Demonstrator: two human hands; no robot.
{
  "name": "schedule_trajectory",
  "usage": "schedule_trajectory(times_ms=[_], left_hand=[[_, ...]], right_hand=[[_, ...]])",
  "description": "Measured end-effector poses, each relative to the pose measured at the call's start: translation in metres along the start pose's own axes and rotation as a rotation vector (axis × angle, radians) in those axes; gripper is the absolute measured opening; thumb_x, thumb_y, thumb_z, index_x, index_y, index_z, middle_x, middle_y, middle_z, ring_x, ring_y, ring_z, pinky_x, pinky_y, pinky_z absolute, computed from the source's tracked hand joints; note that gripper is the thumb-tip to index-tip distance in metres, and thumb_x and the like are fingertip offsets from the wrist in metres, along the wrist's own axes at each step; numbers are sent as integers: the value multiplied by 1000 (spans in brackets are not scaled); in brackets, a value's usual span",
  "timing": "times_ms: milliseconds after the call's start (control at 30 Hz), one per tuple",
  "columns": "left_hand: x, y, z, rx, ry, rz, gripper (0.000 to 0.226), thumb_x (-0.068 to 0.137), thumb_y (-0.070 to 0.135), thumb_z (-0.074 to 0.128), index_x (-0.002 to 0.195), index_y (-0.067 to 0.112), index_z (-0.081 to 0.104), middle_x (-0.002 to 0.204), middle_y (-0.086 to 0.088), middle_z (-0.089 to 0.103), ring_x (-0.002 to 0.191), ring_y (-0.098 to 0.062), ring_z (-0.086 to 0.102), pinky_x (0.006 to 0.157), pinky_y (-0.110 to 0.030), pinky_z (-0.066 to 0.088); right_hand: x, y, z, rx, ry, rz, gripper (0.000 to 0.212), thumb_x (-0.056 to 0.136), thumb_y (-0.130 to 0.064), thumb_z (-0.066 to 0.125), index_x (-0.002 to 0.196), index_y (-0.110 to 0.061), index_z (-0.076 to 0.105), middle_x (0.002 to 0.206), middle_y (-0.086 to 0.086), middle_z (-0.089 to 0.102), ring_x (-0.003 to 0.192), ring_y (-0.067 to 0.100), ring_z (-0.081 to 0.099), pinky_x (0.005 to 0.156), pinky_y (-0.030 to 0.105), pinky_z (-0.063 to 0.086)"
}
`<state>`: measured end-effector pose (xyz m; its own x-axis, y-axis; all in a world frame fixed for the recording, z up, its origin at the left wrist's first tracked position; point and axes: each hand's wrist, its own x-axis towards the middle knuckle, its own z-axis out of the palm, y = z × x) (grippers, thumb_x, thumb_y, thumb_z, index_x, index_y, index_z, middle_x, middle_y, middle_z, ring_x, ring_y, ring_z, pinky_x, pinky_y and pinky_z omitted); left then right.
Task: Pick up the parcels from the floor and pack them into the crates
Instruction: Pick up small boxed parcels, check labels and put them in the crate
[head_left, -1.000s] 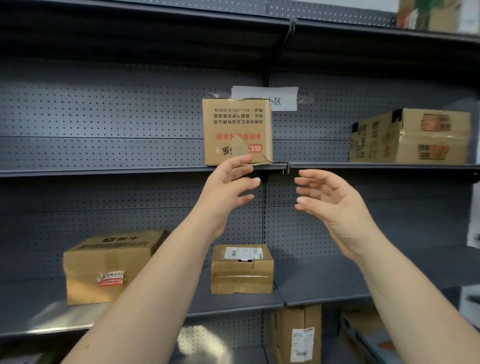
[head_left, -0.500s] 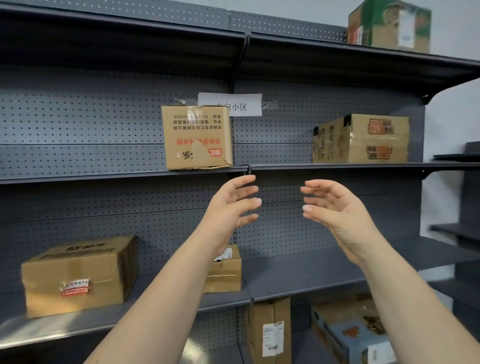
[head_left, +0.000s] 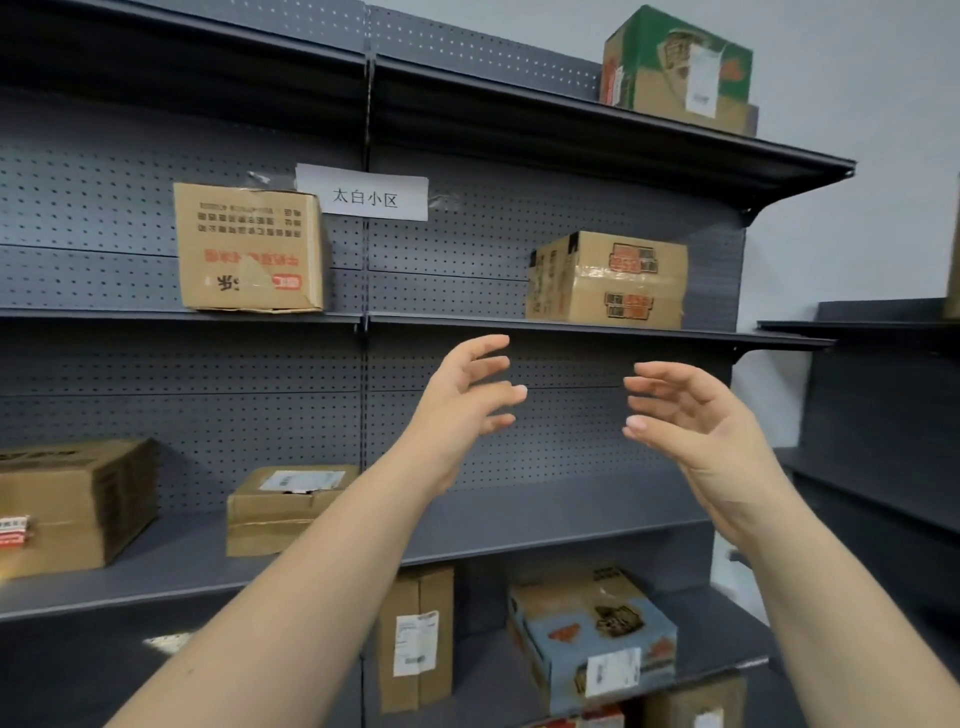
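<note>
Both hands are hovering mid-frame, left hand (head_left: 462, 400) and right hand (head_left: 691, 421) spread wide and holding nothing, as the view is swinging right. That is sending the upside-down brown cardboard parcel (head_left: 249, 249) drifting toward the upper left on the grey metal shelf (head_left: 467, 323). Another pickup is likely coming.

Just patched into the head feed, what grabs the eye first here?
Two bare hands fill the middle: the left hand and right hand are raised apart, fingers spread, holding nothing, before grey pegboard shelving. Above them a white paper sign is taped to the back panel beside a carton printed upside down. A green-printed box sits on the top shelf, upper right.
</note>
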<state>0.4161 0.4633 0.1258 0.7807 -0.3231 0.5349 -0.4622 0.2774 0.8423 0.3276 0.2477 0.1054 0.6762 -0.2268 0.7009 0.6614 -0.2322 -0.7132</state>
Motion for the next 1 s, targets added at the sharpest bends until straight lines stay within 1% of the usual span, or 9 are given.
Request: schedule_trajectory(times_ms=[100,233,300,400,500,567,667,833,1000], left_hand=[[1,0,37,-34,-21,4,48,91,1,67,128,31,59,129,-3,62,108,-10,66,90,-37,59],[-6,-9,82,-55,-67,2,51,93,2,65,127,40,61,128,-6,63,112,-15,64,89,-37,58],[-11,-17,102,-57,-72,-11,50,93,2,64,126,39,62,128,-6,64,112,-16,65,87,-36,58],[-17,-31,127,-71,-74,-37,46,94,3,63,126,36,62,126,-4,66,115,-20,66,81,-32,58],[-24,-50,148,-86,-61,-62,45,95,4,64,126,37,62,124,-2,68,114,-17,66,80,-30,58],[-28,-65,159,-91,-53,-88,46,94,4,64,127,36,62,124,-1,67,114,-15,65,84,-33,59],[-34,-87,169,-97,-44,-144,46,93,4,65,129,33,62,125,-1,66,115,-15,65,91,-37,59],[-34,-119,158,-158,28,-230,31,96,12,64,122,29,62,123,-1,69,115,-19,64,89,-39,59],[-13,-146,138,-129,31,-274,32,96,21,65,126,32,58,124,-1,69,114,-17,65,86,-35,58]], right_hand=[[-8,-1,-40,-8,14,18,46,79,5,74,114,-24,67,115,0,71,110,19,67,105,50,48],[-19,-5,-83,-47,2,23,46,79,4,75,114,-25,66,115,-1,71,111,17,67,103,45,51],[-27,-5,-100,-63,1,18,46,80,4,75,115,-25,65,116,0,70,111,17,66,102,42,51],[-41,-1,-122,-93,-9,29,46,81,2,75,117,-23,64,119,-1,68,112,14,65,95,29,52],[-57,10,-140,-124,-39,75,47,81,2,75,117,-25,64,121,-3,67,113,12,63,89,23,53],[-65,20,-149,-153,-52,106,49,80,1,76,117,-29,64,121,-5,67,114,10,62,87,20,52],[-71,36,-157,-177,-34,150,50,80,1,77,119,-28,64,122,-6,67,114,9,62,88,16,51],[-76,65,-154,-150,-21,218,52,81,2,76,121,-28,63,122,-7,67,113,6,63,91,16,50],[-69,99,-137,-133,-57,310,60,80,6,75,127,-29,60,128,-6,63,116,6,62,85,14,51]])
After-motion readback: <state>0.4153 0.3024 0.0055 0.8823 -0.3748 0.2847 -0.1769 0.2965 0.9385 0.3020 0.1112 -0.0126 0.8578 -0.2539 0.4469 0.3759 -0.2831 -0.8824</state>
